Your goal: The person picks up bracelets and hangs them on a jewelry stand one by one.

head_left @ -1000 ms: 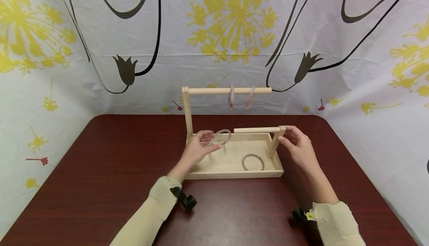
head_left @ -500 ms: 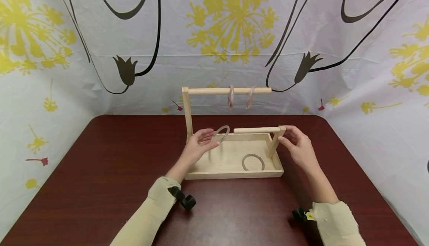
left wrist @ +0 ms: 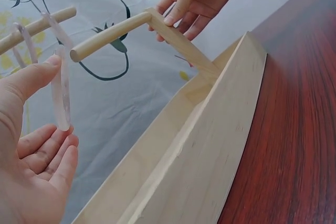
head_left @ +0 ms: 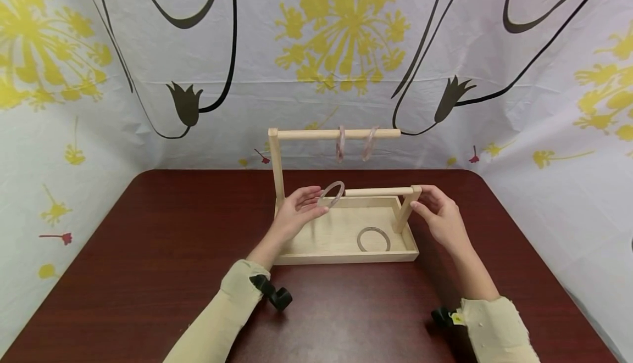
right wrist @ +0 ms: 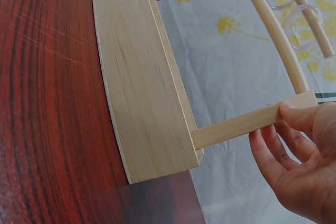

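My left hand [head_left: 295,213] pinches a pale translucent bangle [left wrist: 62,90] between thumb and fingertips. The bangle is tilted, close by the free left end of the short lower bar [head_left: 378,192] of a wooden bangle stand. Whether bar and bangle touch or overlap I cannot tell from the head view; in the left wrist view a small gap shows. With thumb and fingers, my right hand [head_left: 440,217] grips the top of the short post [right wrist: 236,126] that carries this bar. Another bangle [head_left: 373,229] lies in the stand's tray [head_left: 341,234].
Two pinkish bangles, a left one [head_left: 340,146] and a right one [head_left: 369,144], hang on the taller rear bar [head_left: 306,134]. Its tall post [head_left: 278,168] rises at the tray's left. The stand is on a dark red table [head_left: 148,242], before a patterned cloth [head_left: 257,50].
My left hand has moved slightly right and up, bringing the bangle to the lower bar's free end and turning it a little. My right hand keeps its place on the post.
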Tool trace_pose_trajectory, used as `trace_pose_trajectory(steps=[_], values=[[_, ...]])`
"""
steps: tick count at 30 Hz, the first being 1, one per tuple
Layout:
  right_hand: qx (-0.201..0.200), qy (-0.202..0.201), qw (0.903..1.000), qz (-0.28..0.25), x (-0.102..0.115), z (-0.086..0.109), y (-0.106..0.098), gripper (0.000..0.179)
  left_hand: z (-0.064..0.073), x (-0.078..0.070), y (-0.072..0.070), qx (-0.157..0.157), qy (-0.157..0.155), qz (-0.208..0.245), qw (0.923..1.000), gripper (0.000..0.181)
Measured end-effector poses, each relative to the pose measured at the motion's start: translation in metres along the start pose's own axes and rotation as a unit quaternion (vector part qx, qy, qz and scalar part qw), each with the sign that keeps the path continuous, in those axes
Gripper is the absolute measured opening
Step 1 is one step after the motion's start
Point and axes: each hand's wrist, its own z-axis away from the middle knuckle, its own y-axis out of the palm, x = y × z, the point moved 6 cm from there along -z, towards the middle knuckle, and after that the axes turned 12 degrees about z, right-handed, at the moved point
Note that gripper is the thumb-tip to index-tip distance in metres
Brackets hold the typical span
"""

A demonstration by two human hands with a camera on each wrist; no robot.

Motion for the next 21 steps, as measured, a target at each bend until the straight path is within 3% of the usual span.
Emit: trace_pose_trajectory(steps=[21], values=[[-0.001, 0.002, 1.0000, 0.000, 0.000, 0.001, -0.001, 0.029, -0.004, -0.001, 0.020, 0.016, -0.005, 0.007, 0.9998, 0.056]])
